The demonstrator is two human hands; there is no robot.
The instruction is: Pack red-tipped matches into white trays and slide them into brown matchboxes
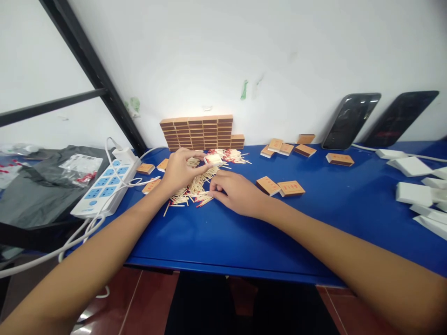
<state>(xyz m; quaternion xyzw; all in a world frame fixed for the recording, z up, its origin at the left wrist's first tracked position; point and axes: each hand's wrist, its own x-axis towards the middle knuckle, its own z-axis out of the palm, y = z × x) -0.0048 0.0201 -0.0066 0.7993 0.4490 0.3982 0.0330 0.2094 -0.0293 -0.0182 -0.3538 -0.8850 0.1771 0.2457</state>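
Observation:
My left hand [181,167] is closed on a small white matchbox tray [213,160], held by its ends between thumb and fingers, with matches lying in it. Below and to the right, my right hand [232,190] pinches a matchstick or two [204,193] at the edge of the loose pile. The pile of red-tipped matchsticks [195,186] spreads under and between both hands on the blue table [195,237]. A second heap of matches [233,156] lies just behind the tray. How many sticks the right fingers hold is hidden.
Stacked matchboxes [197,132] form a wall at the back. Loose matchboxes [291,188] lie to the right. A power strip [108,186] with white cables stands left. Two phones [351,121] lean on the wall; white trays [414,194] are heaped at far right.

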